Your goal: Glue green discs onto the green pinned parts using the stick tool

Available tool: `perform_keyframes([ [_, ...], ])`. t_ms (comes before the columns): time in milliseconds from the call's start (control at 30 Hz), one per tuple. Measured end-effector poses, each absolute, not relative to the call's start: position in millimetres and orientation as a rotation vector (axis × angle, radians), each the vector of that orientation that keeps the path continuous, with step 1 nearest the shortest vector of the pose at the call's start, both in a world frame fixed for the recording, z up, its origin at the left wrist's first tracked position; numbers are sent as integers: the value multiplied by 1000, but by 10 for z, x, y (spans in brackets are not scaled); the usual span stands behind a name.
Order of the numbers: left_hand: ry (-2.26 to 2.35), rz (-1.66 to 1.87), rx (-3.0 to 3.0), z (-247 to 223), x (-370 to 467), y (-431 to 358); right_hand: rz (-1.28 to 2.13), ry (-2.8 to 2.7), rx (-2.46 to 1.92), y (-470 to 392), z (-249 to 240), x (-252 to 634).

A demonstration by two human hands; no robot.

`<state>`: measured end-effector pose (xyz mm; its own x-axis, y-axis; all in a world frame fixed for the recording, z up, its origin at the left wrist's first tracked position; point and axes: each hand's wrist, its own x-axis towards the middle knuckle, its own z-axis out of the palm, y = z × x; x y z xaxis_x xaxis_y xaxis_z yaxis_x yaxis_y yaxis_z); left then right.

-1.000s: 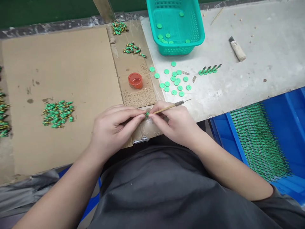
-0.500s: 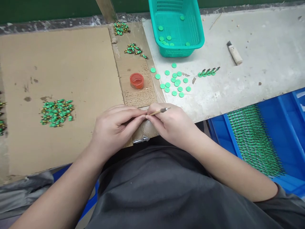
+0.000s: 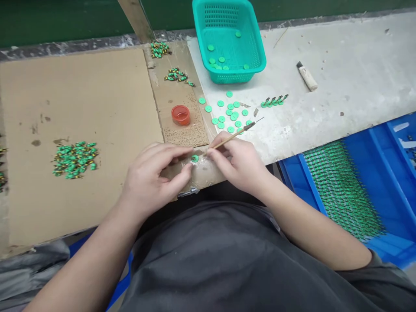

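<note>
At the table's front edge lies a green button-like disc (image 3: 195,158) with a small dark piece on it. My left hand (image 3: 152,175) is open beside it, thumb and forefinger apart on either side of the disc; whether they touch it I cannot tell. My right hand (image 3: 242,162) pinches a thin wooden stick (image 3: 231,138) with a dark collar and a fine point, which points up to the right. Loose green discs (image 3: 234,115) lie beyond the right hand. Past the left hand is a red cup (image 3: 180,115) of liquid.
A teal basket (image 3: 232,77) holding several discs stands at the back. Small green-and-yellow figures (image 3: 76,158) are heaped on cardboard (image 3: 107,95) at left. Several discs with upright pieces (image 3: 274,102) form a row near a white tube (image 3: 307,76). A blue crate (image 3: 364,151) stands at right.
My hands have moved apart, uncovering the green disc between them. The stick has swung upward in my right hand. The whole view has shifted slightly.
</note>
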<state>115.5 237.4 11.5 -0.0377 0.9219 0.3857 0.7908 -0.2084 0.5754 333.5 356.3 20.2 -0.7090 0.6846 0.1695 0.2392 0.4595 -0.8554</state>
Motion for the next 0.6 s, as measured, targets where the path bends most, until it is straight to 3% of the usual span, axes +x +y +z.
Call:
perform_keyframes([
  [233,1895,915,2080,98,1157,2424,1155,-2347,-627,3642,238,3330],
  [600,1814,981,2046,96,1131,2424,1114,-2495,-455,3718,249,3249],
])
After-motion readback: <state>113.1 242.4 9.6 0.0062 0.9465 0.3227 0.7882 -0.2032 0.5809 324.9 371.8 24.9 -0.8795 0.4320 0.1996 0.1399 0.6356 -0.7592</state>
